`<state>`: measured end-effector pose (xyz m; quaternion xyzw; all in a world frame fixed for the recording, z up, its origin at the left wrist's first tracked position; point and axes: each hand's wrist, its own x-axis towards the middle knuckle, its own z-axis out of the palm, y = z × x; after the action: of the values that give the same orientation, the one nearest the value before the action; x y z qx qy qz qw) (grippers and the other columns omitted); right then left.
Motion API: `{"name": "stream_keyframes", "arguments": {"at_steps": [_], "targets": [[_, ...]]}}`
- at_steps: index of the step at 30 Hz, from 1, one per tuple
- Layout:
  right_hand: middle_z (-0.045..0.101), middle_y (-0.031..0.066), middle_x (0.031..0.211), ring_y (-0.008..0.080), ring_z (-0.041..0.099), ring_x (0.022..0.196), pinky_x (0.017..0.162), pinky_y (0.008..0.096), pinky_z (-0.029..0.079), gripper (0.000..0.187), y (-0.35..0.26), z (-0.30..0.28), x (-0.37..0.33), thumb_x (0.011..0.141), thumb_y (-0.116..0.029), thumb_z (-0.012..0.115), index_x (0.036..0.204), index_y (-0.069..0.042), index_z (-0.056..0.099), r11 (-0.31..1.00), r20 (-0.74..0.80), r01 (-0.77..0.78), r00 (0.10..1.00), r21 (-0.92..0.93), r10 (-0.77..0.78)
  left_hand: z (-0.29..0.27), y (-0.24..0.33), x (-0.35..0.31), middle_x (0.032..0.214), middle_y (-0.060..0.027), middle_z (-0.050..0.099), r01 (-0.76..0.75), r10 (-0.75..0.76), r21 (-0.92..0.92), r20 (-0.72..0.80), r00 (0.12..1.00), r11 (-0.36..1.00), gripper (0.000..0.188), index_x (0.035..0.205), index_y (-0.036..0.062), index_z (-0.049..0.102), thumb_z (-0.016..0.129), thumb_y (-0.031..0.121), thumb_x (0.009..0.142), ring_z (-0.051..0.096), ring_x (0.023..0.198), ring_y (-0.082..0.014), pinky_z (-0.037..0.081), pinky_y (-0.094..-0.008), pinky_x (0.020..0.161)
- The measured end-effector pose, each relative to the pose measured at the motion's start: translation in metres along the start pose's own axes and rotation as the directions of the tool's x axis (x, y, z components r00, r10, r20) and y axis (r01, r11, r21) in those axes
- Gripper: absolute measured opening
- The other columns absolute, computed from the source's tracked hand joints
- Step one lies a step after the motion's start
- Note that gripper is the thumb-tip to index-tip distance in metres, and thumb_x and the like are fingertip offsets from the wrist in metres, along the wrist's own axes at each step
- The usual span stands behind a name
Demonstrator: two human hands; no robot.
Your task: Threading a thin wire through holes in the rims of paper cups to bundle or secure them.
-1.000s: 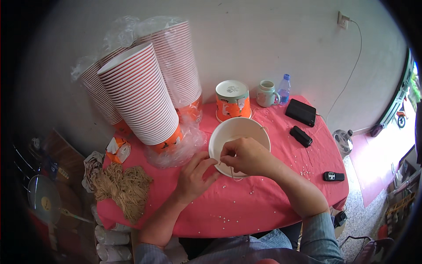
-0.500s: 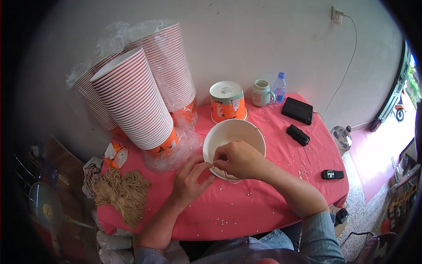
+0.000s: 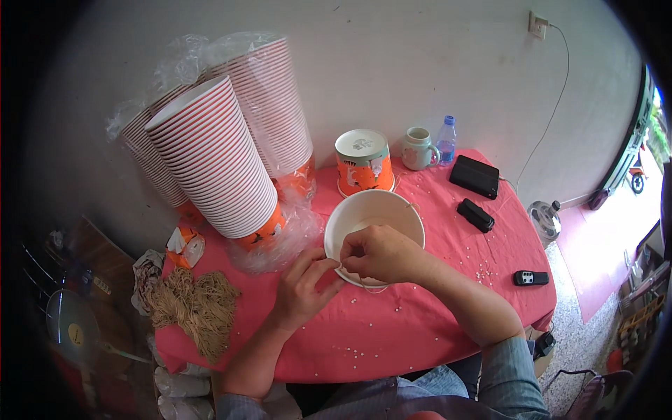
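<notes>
A paper bucket (image 3: 374,210) with a white inside stands upright on the table in front of me. At its near left rim my left hand (image 3: 304,283) has thumb and fingertips closed on the edge. My right hand (image 3: 378,253) reaches over the near rim, its fingers pinched just inside, close to the left fingertips. Whatever lies in that pinch is too small to make out. A thin beige cord (image 3: 374,289) loops outside the near rim; another bit sticks out at the far right rim. On the left lies a heap of beige cords (image 3: 194,308).
Tall stacks of nested buckets (image 3: 217,161), partly in clear plastic, rise at the left. Behind stand an upturned orange bucket (image 3: 365,171), a mug (image 3: 418,150) and a bottle (image 3: 446,140). A black case (image 3: 474,176), a black object (image 3: 476,215), a remote (image 3: 530,278) and scattered white bits lie rightward.
Almost nothing differs. Both hands keep their places at the near rim of the bucket, and the whole view has shifted very slightly.
</notes>
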<state>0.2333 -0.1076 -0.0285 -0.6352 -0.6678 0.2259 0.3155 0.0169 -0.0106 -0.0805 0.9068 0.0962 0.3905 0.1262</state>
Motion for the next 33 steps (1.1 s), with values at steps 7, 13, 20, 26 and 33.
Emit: {"name": "stream_keyframes", "arguments": {"at_steps": [7, 13, 20, 26, 33], "targets": [[0.08, 0.0044, 0.089, 0.0132, 0.074, 0.082, 0.079, 0.0302, 0.059, 0.012, 0.001, -0.008, 0.003, 0.097, -0.013, 0.076, 0.102, -0.003, 0.081, 0.915, 0.035, -0.061, 0.998, 0.399, 0.052, -0.011, 0.006, 0.009, 0.114, -0.0146, 0.069, 0.056, -0.051, -0.24, 0.028, 0.998, 0.969, 0.038, 0.119, 0.0015, 0.07, 0.089, 0.016, 0.09, 0.073, 0.1, -0.0292, 0.06, -0.037, 0.079], [0.08, 0.0033, 0.092, 0.0111, 0.073, 0.082, 0.079, 0.0277, 0.058, 0.015, -0.001, -0.001, 0.004, 0.099, -0.011, 0.076, 0.108, -0.001, 0.081, 0.928, 0.076, -0.018, 0.997, 0.372, -0.011, -0.004, 0.003, 0.004, 0.099, -0.0117, 0.068, 0.164, -0.179, -0.38, -0.004, 0.984, 0.91, 0.016, 0.111, -0.0014, 0.072, 0.075, 0.013, 0.104, 0.068, 0.086, -0.0233, 0.054, -0.0342, 0.077], [0.081, 0.0058, 0.088, 0.0148, 0.074, 0.078, 0.077, 0.0314, 0.058, 0.015, -0.01, -0.004, 0.0, 0.098, -0.013, 0.076, 0.108, -0.004, 0.082, 0.981, -0.063, 0.117, 0.992, 0.157, -0.108, -0.007, 0.006, -0.001, 0.088, -0.007, 0.066, 0.326, -0.351, -0.528, 0.055, 0.935, 0.784, 0.017, 0.105, -0.0014, 0.07, 0.064, 0.013, 0.111, 0.064, 0.078, -0.0156, 0.051, -0.0316, 0.074], [0.08, 0.0095, 0.086, 0.0263, 0.078, 0.078, 0.075, 0.0403, 0.06, 0.017, -0.006, 0.002, 0.0, 0.093, -0.015, 0.078, 0.109, -0.009, 0.083, 0.952, -0.149, 0.305, 0.941, -0.01, -0.303, -0.006, 0.006, -0.002, 0.084, -0.0041, 0.065, 0.362, -0.381, -0.567, 0.09, 0.92, 0.74, 0.021, 0.103, 0.0003, 0.068, 0.061, 0.016, 0.114, 0.062, 0.078, -0.0122, 0.05, -0.0299, 0.073], [0.08, 0.0115, 0.092, 0.0329, 0.077, 0.079, 0.073, 0.0453, 0.061, 0.022, -0.017, 0.001, -0.003, 0.092, -0.021, 0.08, 0.112, -0.012, 0.084, 0.947, -0.164, 0.321, 0.935, 0.007, -0.315, -0.007, 0.007, -0.005, 0.082, -0.0019, 0.062, 0.385, -0.405, -0.588, 0.104, 0.908, 0.711, 0.026, 0.101, 0.0023, 0.066, 0.058, 0.022, 0.116, 0.057, 0.075, -0.0102, 0.047, -0.0289, 0.069]]}}
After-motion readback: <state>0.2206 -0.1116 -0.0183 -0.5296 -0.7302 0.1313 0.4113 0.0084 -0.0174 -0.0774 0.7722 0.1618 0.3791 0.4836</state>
